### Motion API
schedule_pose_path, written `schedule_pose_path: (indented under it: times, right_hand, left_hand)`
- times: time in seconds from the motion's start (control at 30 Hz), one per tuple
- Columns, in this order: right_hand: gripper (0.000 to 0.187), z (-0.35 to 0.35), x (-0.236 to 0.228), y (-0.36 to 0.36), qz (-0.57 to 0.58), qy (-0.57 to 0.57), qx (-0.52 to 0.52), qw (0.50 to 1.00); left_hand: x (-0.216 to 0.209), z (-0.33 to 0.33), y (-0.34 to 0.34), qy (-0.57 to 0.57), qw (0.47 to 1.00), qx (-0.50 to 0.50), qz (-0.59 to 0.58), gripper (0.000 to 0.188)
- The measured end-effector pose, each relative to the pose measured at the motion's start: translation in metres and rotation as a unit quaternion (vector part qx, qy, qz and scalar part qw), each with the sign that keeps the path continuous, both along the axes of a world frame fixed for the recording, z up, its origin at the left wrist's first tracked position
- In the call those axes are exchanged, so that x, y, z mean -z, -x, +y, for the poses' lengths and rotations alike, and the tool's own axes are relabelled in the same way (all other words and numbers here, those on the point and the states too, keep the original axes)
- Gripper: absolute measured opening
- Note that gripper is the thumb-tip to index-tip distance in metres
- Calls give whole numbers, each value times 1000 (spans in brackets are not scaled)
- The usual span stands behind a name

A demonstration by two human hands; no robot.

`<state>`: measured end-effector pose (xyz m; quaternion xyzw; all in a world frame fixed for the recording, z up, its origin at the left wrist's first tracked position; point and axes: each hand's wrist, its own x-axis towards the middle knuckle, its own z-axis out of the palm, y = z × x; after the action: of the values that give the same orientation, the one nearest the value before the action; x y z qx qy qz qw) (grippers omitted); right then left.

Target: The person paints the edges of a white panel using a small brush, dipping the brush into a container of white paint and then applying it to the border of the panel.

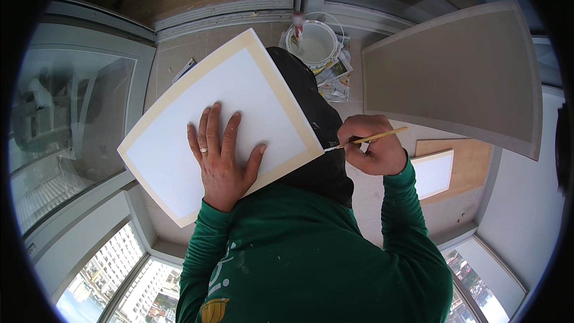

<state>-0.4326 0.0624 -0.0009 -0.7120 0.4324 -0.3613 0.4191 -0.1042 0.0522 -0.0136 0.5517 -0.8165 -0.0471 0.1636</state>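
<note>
A white rectangular panel (pixel 261 100) with a cream border along its edges rests across my lap, tilted. My left hand (pixel 223 158) lies flat on its white face, fingers spread, a ring on one finger. In my right hand (pixel 375 145) is a thin paintbrush (pixel 391 134) with a yellow wooden handle, pinched between thumb and fingers. The brush's whitish tip is at the panel's right corner, by the edge. Whether the bristles touch the edge is too small to tell. My dark trousers (pixel 305 104) show beneath the panel, with a few pale specks.
A white bucket (pixel 314 43) with a wire handle and a red-handled tool (pixel 298 21) stands on newspaper (pixel 336 84) ahead. At right, a large grey-brown panel (pixel 454 78) leans above a brown board (pixel 469 164) bearing a smaller white panel (pixel 434 173). A glass door (pixel 72 107) is at left.
</note>
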Motion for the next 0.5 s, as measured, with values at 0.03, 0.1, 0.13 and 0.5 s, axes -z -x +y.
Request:
schedule_pose_path:
  times: [0.03,0.1,0.13,0.5]
  right_hand:
    - [16,0,0,1,-2,-5,-4,1000]
    - [16,0,1,0,13,-4,-7,1000]
    - [16,0,2,-1,20,-3,-8,1000]
    - [17,0,-1,-2,19,0,-5,1000]
  left_hand:
    - [1,0,0,1,1000,1,0,69]
    - [3,0,-1,2,1000,4,1,67]
    - [2,0,-1,2,1000,3,2,68]
    - [1,0,0,-4,1000,0,1,68]
